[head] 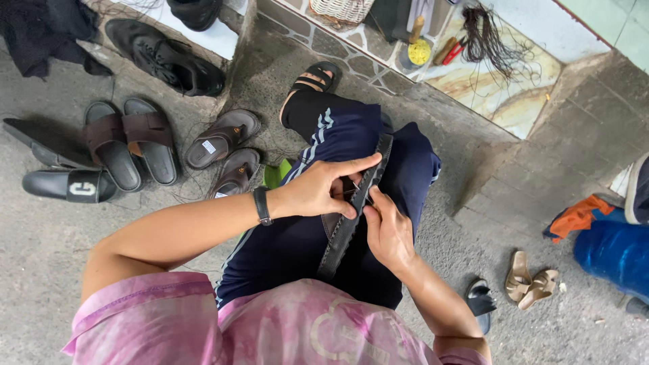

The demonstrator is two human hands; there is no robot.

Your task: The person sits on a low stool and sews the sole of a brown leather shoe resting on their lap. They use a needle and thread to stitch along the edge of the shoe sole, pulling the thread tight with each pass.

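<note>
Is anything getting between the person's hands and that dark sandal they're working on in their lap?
Nothing visible does. The left hand is wrapped over the dark sandal from above, and the right hand pinches its edge from below. Both touch it directly, on the lap. Whatever thin thing is under the left fingers is too small to make out.

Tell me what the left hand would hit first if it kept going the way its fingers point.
Probably the black sandal sole held edge-up on the lap: the left hand already grips it, fingers pointing rightward across it toward the right hand.

Both hands, left & right, grip black sandal (on lap).
</note>
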